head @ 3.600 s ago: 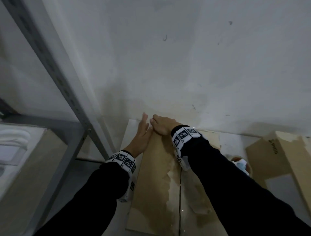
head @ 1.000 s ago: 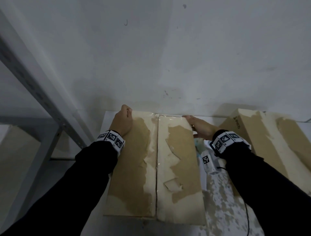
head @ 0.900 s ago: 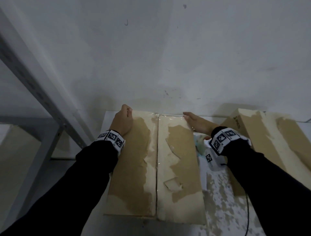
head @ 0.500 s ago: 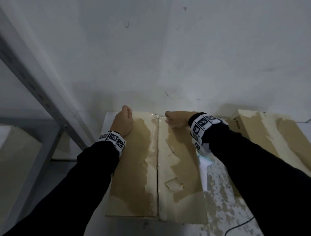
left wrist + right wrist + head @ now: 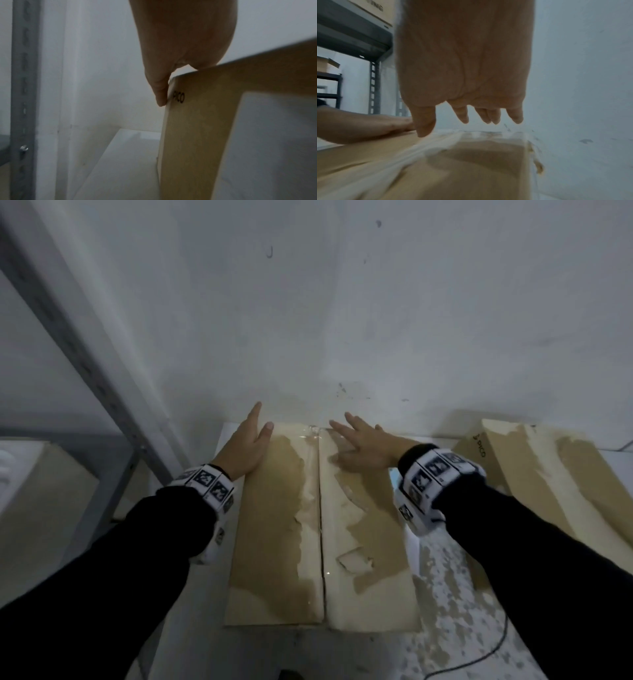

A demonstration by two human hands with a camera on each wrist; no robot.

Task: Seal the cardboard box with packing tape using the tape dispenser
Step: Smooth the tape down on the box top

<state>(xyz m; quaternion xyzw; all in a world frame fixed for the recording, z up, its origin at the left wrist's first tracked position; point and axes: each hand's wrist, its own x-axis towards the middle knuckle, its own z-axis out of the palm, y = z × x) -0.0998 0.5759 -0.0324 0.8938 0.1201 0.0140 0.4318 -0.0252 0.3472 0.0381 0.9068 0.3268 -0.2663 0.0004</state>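
Your cardboard box [image 5: 284, 529] lies flat on the white tabletop [image 5: 455, 604], its far end close against the wall [image 5: 342, 320]. Its two top flaps are closed and meet along a centre seam [image 5: 321, 542] that runs away from you. The brown surface is torn in wide pale patches on both sides of that seam, and a small glossy bit of clear tape [image 5: 313, 430] shows at the seam's far end.

Your left hand [image 5: 245, 448] rests at the box's far left corner with fingers straight and thumb out on the flap; the left wrist view shows the thumb [image 5: 159, 93] against the box's vertical edge. It grips nothing.

Your right hand [image 5: 364, 446] is spread over the right flap near the far end, fingers [image 5: 515, 115] splayed and straight, holding nothing.

A second cardboard box [image 5: 548, 484] sits to the right on the tabletop, and a grey metal shelf post [image 5: 89, 364] stands to the left.
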